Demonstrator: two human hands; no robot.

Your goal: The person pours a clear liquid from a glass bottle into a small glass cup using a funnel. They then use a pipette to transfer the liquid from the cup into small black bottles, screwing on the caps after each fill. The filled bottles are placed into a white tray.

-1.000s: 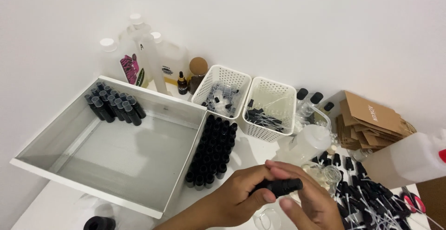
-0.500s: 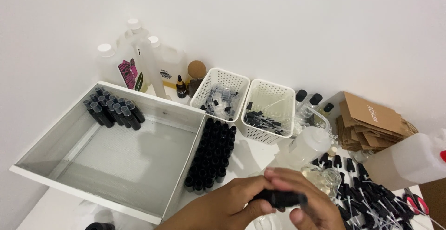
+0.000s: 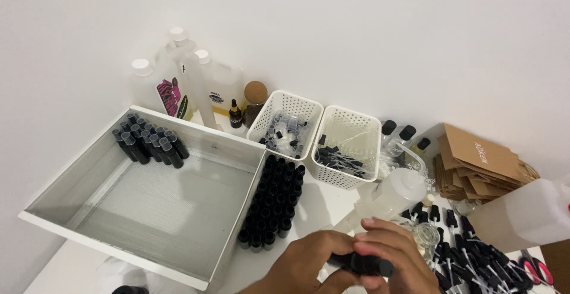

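Observation:
Both hands meet at the bottom middle of the view around one small black bottle (image 3: 363, 265) lying sideways. My left hand (image 3: 309, 264) grips its body from the left. My right hand (image 3: 395, 252) wraps its fingers over the capped right end. Just left of the hands stands a block of several open black bottles (image 3: 271, 202) on the white table. A pile of black spray pumps with white tubes (image 3: 475, 258) lies to the right of the hands.
A large white tray (image 3: 83, 175) on the left holds several capped black bottles (image 3: 148, 142) in its far corner. Two white baskets (image 3: 285, 101) (image 3: 374, 130) hold caps and pumps. Clear jugs (image 3: 196, 83), a squeeze bottle (image 3: 398, 190), brown paper bags (image 3: 481, 160), a big white jug (image 3: 528, 211) and red scissors (image 3: 543, 270) stand around.
The hands with the black bottle have dropped lower in view, and the right fingers have closed over the cap end. The view has shifted slightly; nothing else moved.

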